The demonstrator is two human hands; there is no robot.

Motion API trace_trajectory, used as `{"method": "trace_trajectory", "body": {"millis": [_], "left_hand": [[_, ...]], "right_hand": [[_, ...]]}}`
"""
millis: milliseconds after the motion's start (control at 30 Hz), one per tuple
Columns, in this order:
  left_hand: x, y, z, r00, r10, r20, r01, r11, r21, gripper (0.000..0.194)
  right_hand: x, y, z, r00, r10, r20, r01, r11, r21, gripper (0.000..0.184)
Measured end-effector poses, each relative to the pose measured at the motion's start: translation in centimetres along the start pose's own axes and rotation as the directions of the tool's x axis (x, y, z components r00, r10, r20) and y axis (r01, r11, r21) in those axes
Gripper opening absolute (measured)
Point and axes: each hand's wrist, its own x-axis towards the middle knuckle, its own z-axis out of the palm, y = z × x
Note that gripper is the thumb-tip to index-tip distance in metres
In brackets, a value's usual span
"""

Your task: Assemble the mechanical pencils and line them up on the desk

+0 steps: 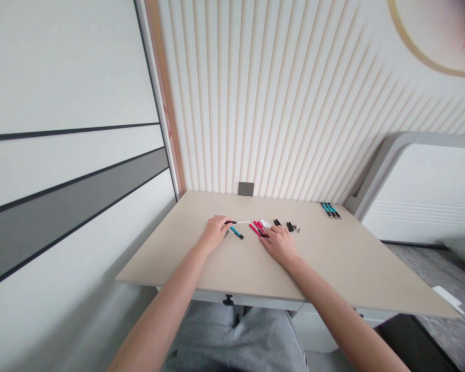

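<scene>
My left hand (216, 230) is closed on a thin stick, black at the hand and white toward its tip, which looks like a pen refill (243, 222). Below it on the table lies a teal-and-black pen barrel (237, 233), with a small metal-looking piece (227, 233) close to my fingers. My right hand (281, 244) rests low over the table, its fingertips on a small black piece (263, 235) beside several red pen barrels (254, 229). Slim white parts (265, 224) lie just beyond it. What lies under the palm is hidden.
Short black pieces (290, 226) and small grey parts (297, 229) lie right of my right hand. Three teal-and-black pens (330, 210) lie side by side at the back right of the beige table (333, 268). A wall socket (246, 189) sits behind; a white cabinet (81, 217) stands left.
</scene>
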Motion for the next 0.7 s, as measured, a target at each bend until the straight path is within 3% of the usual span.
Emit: {"method": "trace_trajectory", "body": {"millis": [233, 433, 700], "left_hand": [[-0.6, 0.9, 0.5, 0.961, 0.213, 0.177, -0.213, 0.977, -0.019, 0.018], [-0.9, 1.5, 0.6, 0.916, 0.259, 0.307, -0.278, 0.960, 0.020, 0.014], [-0.9, 1.6, 0.3, 0.930, 0.242, 0.278, -0.258, 0.966, 0.019, 0.016]], "right_hand": [[-0.2, 0.0, -0.3, 0.994, 0.084, 0.072, -0.082, 0.996, -0.020, 0.023], [-0.6, 0.8, -0.8, 0.984, 0.161, 0.069, -0.167, 0.983, 0.080, 0.025], [-0.6, 0.6, -0.9, 0.983, 0.168, 0.070, -0.176, 0.976, 0.129, 0.023]]}}
